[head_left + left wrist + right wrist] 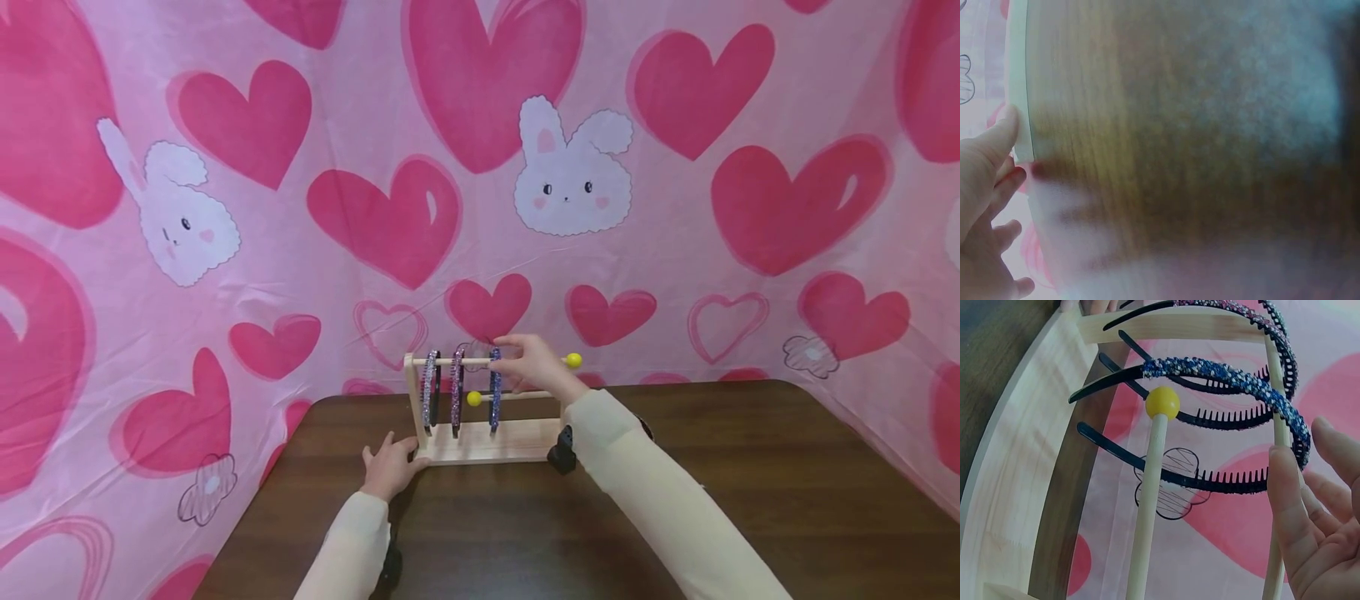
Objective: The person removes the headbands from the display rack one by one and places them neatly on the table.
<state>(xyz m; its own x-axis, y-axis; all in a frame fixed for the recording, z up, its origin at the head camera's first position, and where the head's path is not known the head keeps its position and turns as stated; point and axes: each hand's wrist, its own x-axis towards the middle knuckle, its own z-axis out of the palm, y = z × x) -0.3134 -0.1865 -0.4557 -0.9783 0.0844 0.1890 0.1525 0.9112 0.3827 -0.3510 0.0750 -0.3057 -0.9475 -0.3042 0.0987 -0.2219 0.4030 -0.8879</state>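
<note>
A wooden rack (495,450) with two rods stands on the table. A blue glittery headband (495,404) hangs over its upper rod (1280,428), comb teeth inward. My right hand (536,367) is at the top of this headband, its thumb and forefinger apart on either side of the band. Further left on the same rod hang a pink glittery headband (456,396) and a silvery one (428,392). My left hand (393,467) touches the left end of the rack's base, thumb against its edge and the other fingers spread.
A yellow ball (474,399) caps the left end of the lower rod, near the blue headband. Another yellow ball (573,360) tips the upper rod at the right. Brown wooden tabletop (525,533) lies beneath, and a pink heart-patterned cloth (480,242) hangs behind.
</note>
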